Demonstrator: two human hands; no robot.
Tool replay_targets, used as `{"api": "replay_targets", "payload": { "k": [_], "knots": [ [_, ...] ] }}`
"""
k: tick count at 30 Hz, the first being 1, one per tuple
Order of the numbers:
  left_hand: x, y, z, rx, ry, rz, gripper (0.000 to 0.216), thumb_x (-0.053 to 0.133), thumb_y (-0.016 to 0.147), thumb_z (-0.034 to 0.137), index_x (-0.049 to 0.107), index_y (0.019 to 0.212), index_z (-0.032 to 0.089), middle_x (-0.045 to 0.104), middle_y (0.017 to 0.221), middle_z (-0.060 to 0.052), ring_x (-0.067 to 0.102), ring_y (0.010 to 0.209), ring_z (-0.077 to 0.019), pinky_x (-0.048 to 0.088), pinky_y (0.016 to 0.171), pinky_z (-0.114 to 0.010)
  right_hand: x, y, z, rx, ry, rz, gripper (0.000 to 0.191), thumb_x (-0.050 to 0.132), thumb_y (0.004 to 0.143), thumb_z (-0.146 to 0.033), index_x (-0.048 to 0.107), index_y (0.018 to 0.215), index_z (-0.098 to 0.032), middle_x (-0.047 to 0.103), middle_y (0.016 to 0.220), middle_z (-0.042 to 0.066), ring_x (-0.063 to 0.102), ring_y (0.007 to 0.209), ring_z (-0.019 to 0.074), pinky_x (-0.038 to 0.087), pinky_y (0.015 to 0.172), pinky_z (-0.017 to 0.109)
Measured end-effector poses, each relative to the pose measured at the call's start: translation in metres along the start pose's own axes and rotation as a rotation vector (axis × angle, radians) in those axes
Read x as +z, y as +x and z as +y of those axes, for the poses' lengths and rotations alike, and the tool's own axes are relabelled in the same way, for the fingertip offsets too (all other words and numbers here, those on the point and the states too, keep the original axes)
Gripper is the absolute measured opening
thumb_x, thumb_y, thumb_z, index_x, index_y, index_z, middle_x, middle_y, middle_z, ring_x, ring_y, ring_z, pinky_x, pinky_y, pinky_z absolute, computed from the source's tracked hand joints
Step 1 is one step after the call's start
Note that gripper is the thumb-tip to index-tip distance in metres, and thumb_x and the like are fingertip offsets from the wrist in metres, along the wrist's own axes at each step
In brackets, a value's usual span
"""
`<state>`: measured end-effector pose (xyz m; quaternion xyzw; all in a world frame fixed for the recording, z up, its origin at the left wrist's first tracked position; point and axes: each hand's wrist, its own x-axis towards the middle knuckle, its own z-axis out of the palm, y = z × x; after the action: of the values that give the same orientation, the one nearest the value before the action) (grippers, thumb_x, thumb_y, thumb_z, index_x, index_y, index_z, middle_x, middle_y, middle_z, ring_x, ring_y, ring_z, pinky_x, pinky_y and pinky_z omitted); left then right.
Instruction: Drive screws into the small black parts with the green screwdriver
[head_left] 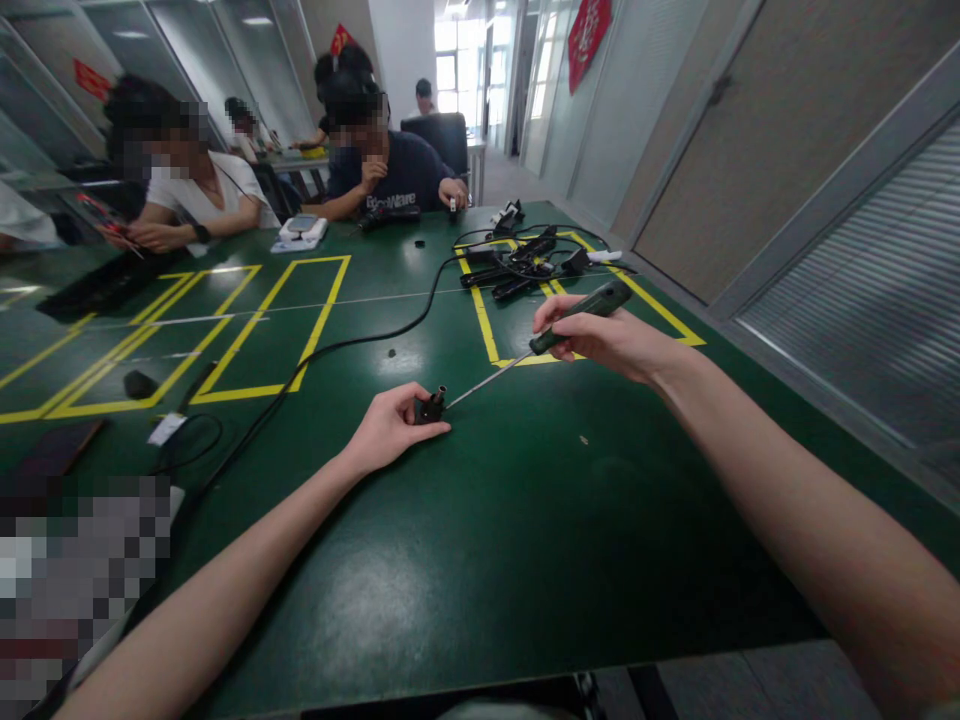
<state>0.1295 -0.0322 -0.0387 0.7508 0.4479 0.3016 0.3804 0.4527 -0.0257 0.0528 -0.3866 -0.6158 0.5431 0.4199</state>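
Note:
My left hand (390, 428) rests on the green table (480, 560) and pinches a small black part (431, 406) with a short metal stub on top. My right hand (611, 340) is closed round the dark green handle of a screwdriver (577, 315). Its thin metal shaft slants down to the left, and the tip meets the small black part between my left fingers. Both forearms reach in from the near edge.
A black cable (330, 352) runs across the table's yellow tape boxes (270, 330). A heap of black parts and cables (525, 265) lies beyond my right hand. Two people sit at the far side, with a small scale (301, 232) between them. A small black piece (391, 352) lies loose.

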Motion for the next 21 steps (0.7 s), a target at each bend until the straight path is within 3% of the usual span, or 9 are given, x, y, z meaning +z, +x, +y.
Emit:
{"api": "replay_targets", "payload": {
  "k": [4, 8, 11, 15, 21],
  "knots": [
    [0.0003, 0.0000, -0.0002, 0.019, 0.010, 0.008, 0.038, 0.086, 0.076, 0.048, 0.066, 0.088, 0.019, 0.047, 0.060, 0.008, 0.040, 0.055, -0.0110, 0.028, 0.054, -0.022, -0.0003, 0.0004, 0.0020, -0.030, -0.019, -0.011, 0.019, 0.082, 0.071, -0.031, 0.070, 0.078, -0.019, 0.058, 0.074, 0.000, 0.048, 0.064, 0.0104, 0.040, 0.058, 0.025],
    [0.0003, -0.0002, 0.0008, 0.028, 0.025, 0.006, 0.036, 0.087, 0.077, 0.047, 0.066, 0.088, 0.019, 0.047, 0.060, 0.008, 0.041, 0.055, -0.0111, 0.029, 0.055, -0.023, 0.0047, 0.0024, 0.0038, -0.057, -0.033, 0.003, 0.032, 0.079, 0.082, -0.049, 0.069, 0.078, -0.019, 0.060, 0.076, 0.002, 0.050, 0.065, 0.0117, 0.040, 0.057, 0.026],
    [0.0004, -0.0002, 0.0007, 0.019, 0.022, 0.003, 0.037, 0.087, 0.077, 0.048, 0.066, 0.089, 0.019, 0.047, 0.059, 0.008, 0.041, 0.055, -0.0111, 0.029, 0.055, -0.023, 0.0071, 0.0022, 0.0037, -0.052, -0.051, 0.007, 0.037, 0.074, 0.088, -0.055, 0.069, 0.081, -0.019, 0.054, 0.064, -0.001, 0.046, 0.055, 0.0106, 0.033, 0.050, 0.026],
    [0.0002, -0.0001, 0.0001, 0.012, 0.010, 0.001, 0.038, 0.086, 0.076, 0.049, 0.066, 0.088, 0.019, 0.046, 0.059, 0.009, 0.040, 0.054, -0.0110, 0.028, 0.054, -0.023, 0.0067, -0.0002, 0.0020, -0.021, -0.057, -0.021, 0.024, 0.076, 0.086, -0.042, 0.066, 0.081, -0.020, 0.043, 0.047, -0.007, 0.035, 0.043, 0.0086, 0.024, 0.044, 0.025],
    [-0.0003, -0.0003, 0.0034, 0.011, 0.017, 0.003, 0.038, 0.086, 0.076, 0.049, 0.066, 0.088, 0.019, 0.047, 0.060, 0.008, 0.041, 0.055, -0.0115, 0.029, 0.054, -0.023, 0.0064, -0.0021, -0.0015, -0.058, -0.060, -0.022, 0.018, 0.082, 0.070, -0.026, 0.068, 0.079, -0.019, 0.055, 0.056, -0.005, 0.043, 0.051, 0.0084, 0.028, 0.049, 0.025]
  ]
}}
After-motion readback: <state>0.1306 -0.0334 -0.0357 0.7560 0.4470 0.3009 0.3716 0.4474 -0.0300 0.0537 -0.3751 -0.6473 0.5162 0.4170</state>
